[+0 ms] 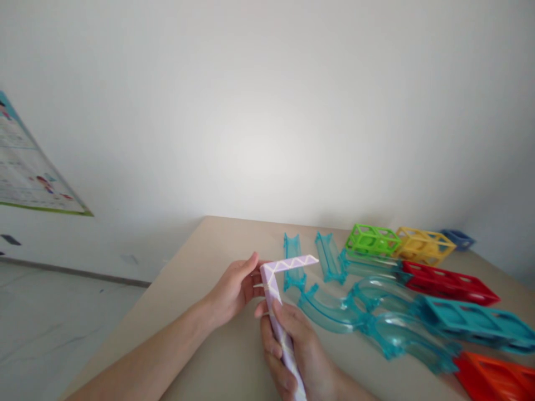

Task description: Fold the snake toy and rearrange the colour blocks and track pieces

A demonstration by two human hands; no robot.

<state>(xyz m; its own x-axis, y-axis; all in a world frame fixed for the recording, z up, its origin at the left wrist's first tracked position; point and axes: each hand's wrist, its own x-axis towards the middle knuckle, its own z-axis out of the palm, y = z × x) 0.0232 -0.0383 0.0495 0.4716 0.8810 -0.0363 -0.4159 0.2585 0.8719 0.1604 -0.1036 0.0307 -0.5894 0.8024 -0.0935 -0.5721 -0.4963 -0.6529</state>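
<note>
A pale purple and white snake puzzle [281, 328] is bent at a corner into a long arm and a shorter one. The long arm runs down through my right hand [303, 348], whose fingers and thumb are wrapped round it. From the corner the short arm points right, above the table. My left hand [232, 289] is beside that corner with the thumb raised and apart, its fingers loosely curled behind the bend. Whether those fingertips touch the puzzle is hard to see.
Clear teal track pieces [334, 312] lie on the beige table [188, 262], right of my hands. Beyond them sit green [371, 239], yellow [424, 245], red [451, 283], teal [480, 320] and orange frame blocks [501, 376]. A white wall [267, 111] stands behind.
</note>
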